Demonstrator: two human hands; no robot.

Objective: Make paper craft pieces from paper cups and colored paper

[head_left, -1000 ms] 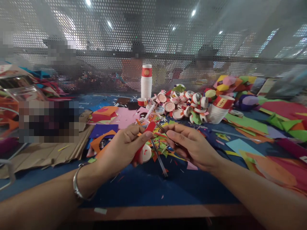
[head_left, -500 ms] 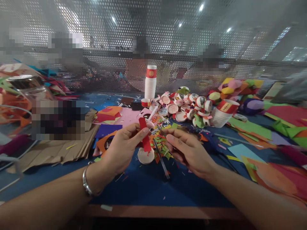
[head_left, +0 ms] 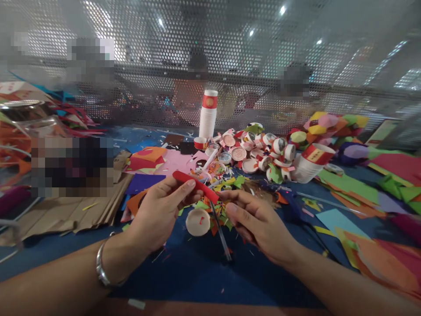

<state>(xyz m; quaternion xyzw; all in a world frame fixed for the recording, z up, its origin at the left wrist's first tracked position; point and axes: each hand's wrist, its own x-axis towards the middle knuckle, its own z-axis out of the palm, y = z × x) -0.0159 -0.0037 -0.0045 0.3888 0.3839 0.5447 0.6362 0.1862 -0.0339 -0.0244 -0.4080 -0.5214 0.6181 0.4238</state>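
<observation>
My left hand [head_left: 161, 210] pinches one end of a red paper strip [head_left: 197, 186] between thumb and fingers, a silver bracelet on its wrist. My right hand [head_left: 256, 217] is closed on a pair of scissors [head_left: 221, 232], whose thin blades point down toward the blue table. The strip's other end reaches my right fingertips. A cut-off white cup bottom [head_left: 198, 221] lies on the table just below and between my hands, among coloured paper scraps.
A tall stack of white paper cups [head_left: 208, 115] with a red band stands at the back. Several cut cup bottoms [head_left: 253, 151] are piled right of it, beside a tipped cup stack [head_left: 309, 162]. Coloured paper sheets [head_left: 345, 184] cover the right side; brown cardboard [head_left: 72, 210] lies left. A perforated screen [head_left: 210, 57] closes off the back.
The red strip turned from hanging upright in my left fingers to lying slanted across toward my right hand. The white cup bottom, earlier at my left hand, now lies on the table.
</observation>
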